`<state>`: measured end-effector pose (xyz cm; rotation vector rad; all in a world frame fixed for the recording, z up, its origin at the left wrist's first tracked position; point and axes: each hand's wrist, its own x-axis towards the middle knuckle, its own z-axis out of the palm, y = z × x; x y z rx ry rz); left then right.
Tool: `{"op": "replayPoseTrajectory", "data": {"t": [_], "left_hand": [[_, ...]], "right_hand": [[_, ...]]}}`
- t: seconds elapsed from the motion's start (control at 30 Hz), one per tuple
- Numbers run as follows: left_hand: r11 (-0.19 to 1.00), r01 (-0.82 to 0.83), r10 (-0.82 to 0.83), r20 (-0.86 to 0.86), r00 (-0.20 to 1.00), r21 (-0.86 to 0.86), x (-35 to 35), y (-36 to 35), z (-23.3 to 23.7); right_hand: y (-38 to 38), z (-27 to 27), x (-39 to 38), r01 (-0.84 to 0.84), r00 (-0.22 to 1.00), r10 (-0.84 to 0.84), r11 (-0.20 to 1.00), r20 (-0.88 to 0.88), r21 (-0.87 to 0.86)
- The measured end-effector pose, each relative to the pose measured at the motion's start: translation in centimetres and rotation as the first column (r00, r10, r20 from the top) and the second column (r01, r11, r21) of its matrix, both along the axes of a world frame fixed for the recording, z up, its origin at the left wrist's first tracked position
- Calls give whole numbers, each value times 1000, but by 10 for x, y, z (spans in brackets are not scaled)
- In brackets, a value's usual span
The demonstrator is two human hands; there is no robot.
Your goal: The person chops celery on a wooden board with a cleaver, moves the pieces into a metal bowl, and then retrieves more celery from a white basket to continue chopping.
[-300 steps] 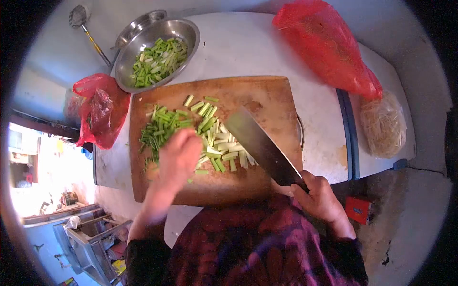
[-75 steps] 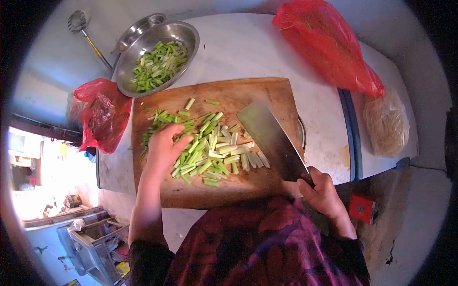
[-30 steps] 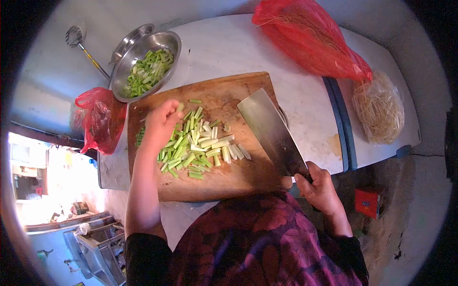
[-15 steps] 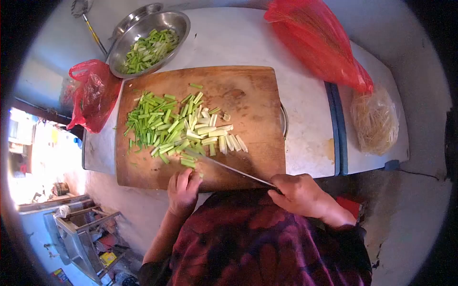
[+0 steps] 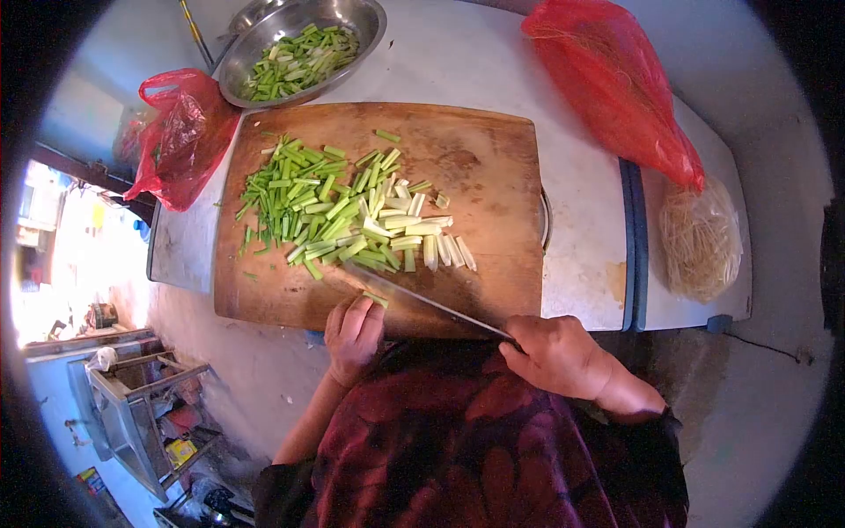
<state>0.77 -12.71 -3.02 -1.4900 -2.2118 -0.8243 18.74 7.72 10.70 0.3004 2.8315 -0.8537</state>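
Observation:
My right hand (image 5: 560, 356) is wrapped round the handle of a knife (image 5: 431, 305), whose blade slants up and left over the wooden cutting board (image 5: 493, 176). The blade's far end meets the lower edge of a pile of cut green stalks (image 5: 330, 207), paler toward the right. At the board's front edge is my left hand (image 5: 355, 334), its fingers curled, with a short green piece (image 5: 376, 299) at the fingertips. Whether the fingers grip that piece is unclear.
A steel bowl (image 5: 231, 75) holding cut stalks stands behind the board, beside a red plastic bag (image 5: 180, 136). At the right lie a larger red bag (image 5: 607, 88) and a clear bag of thin strands (image 5: 700, 238). A wooden-framed stand (image 5: 136, 387) is at lower left.
The view has shifted, so the board and bowl appear higher and further right. Near my left fingertips, fewer cut pieces lie apart from the pile; the knife remains in my right hand.

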Motion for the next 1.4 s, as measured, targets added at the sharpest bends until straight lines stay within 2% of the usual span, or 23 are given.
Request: {"op": "replayPoseTrajectory", "data": {"t": [0.07, 0.17, 0.27, 0.47, 0.57, 0.67, 0.77, 0.87, 0.9, 1.0, 1.03, 1.13, 1.23, 1.33, 1.4], "left_hand": [[1000, -6, 5, -26, 1000, -20, -1, -3, -7], [998, 8, -6, -40, 999, 56, -4, 3, -2], [998, 9, -5, -52, 999, 62, -4, 7, 3], [997, 24, -23, -17, 1000, 79, -5, 6, -2], [998, 11, -12, 2, 1000, 57, -4, 3, -4], [998, 37, -39, 47, 998, 49, -7, 3, 1], [998, 23, -28, 69, 997, 62, -9, 6, 1], [987, -108, 97, 92, 991, 122, -25, 11, 11], [984, -155, 142, 133, 981, 93, -31, 14, 20], [985, -116, 130, 115, 985, -124, -52, 28, 34], [971, -109, 136, 114, 984, -212, -56, 30, 39], [941, -124, 186, 176, 967, -315, -66, 33, 41], [963, -93, 167, 285, 944, -254, -73, 38, 43], [970, -121, 178, 276, 945, -212, -72, 41, 45], [978, -120, 187, 474, 860, -169, -68, 40, 42]], "right_hand": [[-1, -4, 0, -31, 998, 29, 999, -53, -24], [-1, -2, -4, -57, 998, 57, 998, -24, 17], [2, -2, -7, -100, 993, 101, 995, -53, 31], [1, -11, -12, -179, 983, 174, 980, 62, 82], [-5, -18, -16, -189, 981, 193, 970, -15, 154], [-11, -23, -16, -126, 991, 131, 981, -24, 149], [-4, -23, -11, -38, 990, 48, 996, -131, 80], [6, -10, 1, 203, 969, -210, 977, -133, -68], [11, -12, 8, 304, 946, -314, 945, -78, -121], [26, -6, 19, 470, 867, -496, 844, -41, -258], [31, -12, 25, 497, 860, -510, 825, 25, -270], [35, -18, 32, 482, 871, -488, 828, 53, -287], [41, -20, 34, 407, 906, -423, 881, -19, -244], [49, -18, 33, 396, 912, -410, 875, 9, -277], [55, -18, 30, 399, 913, -405, 860, 48, -318]]}}
